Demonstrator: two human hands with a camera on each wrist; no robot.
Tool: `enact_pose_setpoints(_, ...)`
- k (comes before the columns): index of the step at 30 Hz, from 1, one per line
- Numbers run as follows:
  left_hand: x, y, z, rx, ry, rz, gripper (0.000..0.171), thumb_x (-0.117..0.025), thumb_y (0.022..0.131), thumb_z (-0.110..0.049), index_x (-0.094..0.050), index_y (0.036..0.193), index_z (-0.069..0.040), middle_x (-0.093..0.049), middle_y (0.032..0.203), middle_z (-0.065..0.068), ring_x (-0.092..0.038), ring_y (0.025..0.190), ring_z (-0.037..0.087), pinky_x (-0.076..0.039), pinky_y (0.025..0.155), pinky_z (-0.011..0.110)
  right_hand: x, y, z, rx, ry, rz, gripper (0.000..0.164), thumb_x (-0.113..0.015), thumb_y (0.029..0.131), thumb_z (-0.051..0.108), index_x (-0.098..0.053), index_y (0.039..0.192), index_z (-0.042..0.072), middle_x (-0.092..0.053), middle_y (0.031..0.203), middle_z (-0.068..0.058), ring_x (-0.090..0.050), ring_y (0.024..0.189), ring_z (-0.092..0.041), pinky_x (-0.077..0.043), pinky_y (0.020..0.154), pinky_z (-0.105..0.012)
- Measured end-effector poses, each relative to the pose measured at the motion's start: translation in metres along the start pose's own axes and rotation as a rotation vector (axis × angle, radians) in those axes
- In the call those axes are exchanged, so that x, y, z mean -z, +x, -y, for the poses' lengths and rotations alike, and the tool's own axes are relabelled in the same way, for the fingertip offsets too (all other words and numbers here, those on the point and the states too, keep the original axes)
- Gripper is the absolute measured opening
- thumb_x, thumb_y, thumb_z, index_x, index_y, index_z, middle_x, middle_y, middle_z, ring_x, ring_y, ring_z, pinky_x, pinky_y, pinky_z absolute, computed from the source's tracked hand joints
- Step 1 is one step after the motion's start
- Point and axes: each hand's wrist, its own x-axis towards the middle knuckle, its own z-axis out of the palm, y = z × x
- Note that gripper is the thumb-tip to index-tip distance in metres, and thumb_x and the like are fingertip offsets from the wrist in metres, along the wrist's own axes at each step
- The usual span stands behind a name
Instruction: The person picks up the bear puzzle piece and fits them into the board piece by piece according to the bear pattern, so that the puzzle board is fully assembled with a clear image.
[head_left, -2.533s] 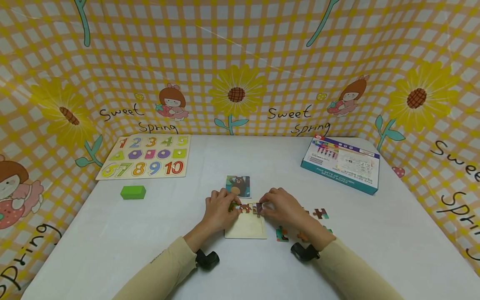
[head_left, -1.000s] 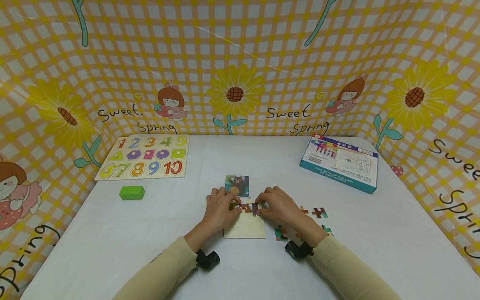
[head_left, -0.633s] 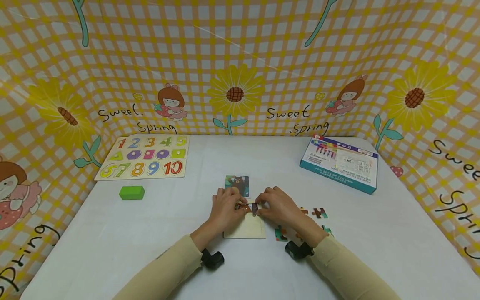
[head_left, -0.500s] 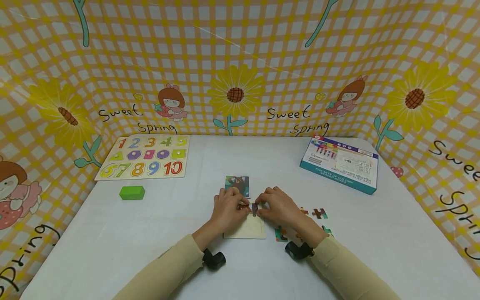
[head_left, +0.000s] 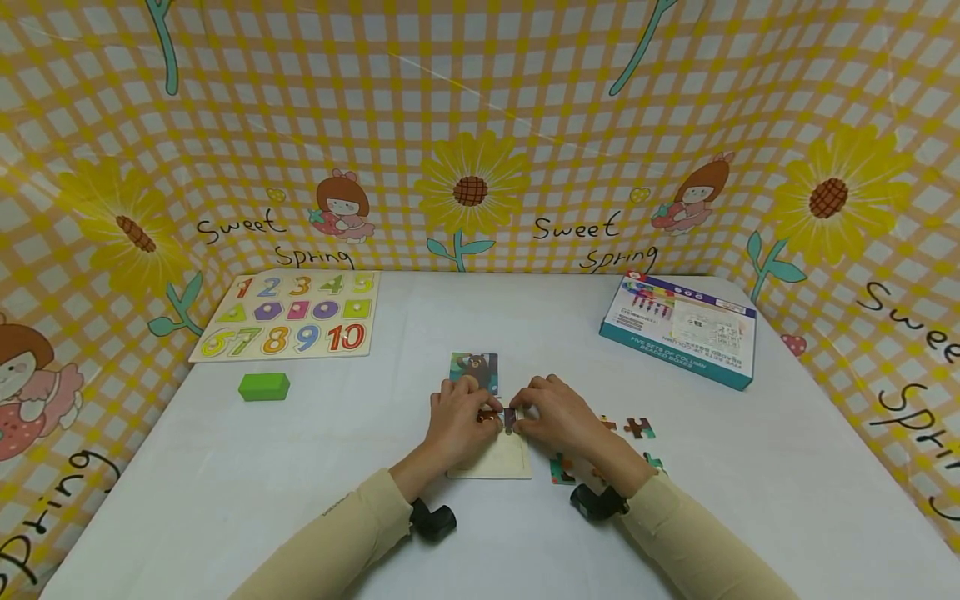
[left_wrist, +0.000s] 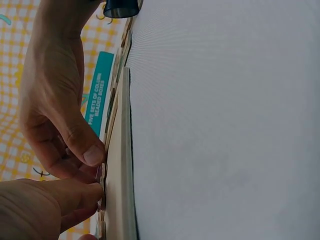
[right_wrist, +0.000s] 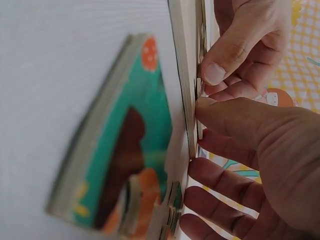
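A pale wooden puzzle tray [head_left: 495, 462] lies flat in front of the person, with jigsaw pieces along its far edge. My left hand [head_left: 459, 421] pinches a brown jigsaw piece [head_left: 487, 416] between thumb and index finger, covering the tray's far left corner. From the other side, my right hand [head_left: 564, 414] pinches a dark purple-brown jigsaw piece [head_left: 510, 419] at the far right corner. The fingertips of both hands nearly meet, as the left wrist view shows, where the right hand [left_wrist: 57, 95] stands above the left. Behind the tray lies a bear picture card [head_left: 480, 371], partly hidden by the left fingers.
Several loose jigsaw pieces lie right of the tray, among them a green one [head_left: 561, 469] and a brown one [head_left: 639, 427], some under the right forearm. A number board [head_left: 288, 315] and green block [head_left: 264, 386] lie left; a beaded-box carton [head_left: 678, 329] sits back right.
My left hand has slid right along the tray's far edge, from the left corner piece to the brown piece. The right hand shifted slightly left earlier, then stayed; the gap between the pieces has narrowed.
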Motion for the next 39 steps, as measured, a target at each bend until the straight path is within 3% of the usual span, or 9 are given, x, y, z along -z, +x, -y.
enact_pose_setpoints(30, -0.0048, -0.002, -0.0006, 0.025, 0.029, -0.009, 0.011, -0.066, 0.08, -0.022, -0.07, 0.09, -0.021, -0.048, 0.099, -0.001, -0.039, 0.097, 0.022, -0.029, 0.082, 0.041, -0.0011, -0.0012, -0.002, 0.031, 0.022, -0.016, 0.023, -0.074, 0.077, 0.022, -0.072, 0.1, 0.016, -0.063, 0.093, 0.001, -0.049, 0.086, -0.016, -0.042, 0.074, -0.031)
enact_pose_setpoints(39, 0.0019, -0.005, -0.0001, 0.016, -0.027, -0.007, 0.012, -0.068, 0.081, -0.023, -0.07, 0.092, -0.02, -0.051, 0.1, 0.0, -0.039, 0.097, 0.022, -0.029, 0.084, 0.044, -0.0011, -0.0015, -0.0024, 0.036, 0.015, -0.014, 0.022, -0.073, 0.078, 0.022, -0.072, 0.099, 0.017, -0.062, 0.093, 0.0, -0.049, 0.086, -0.016, -0.042, 0.075, -0.031)
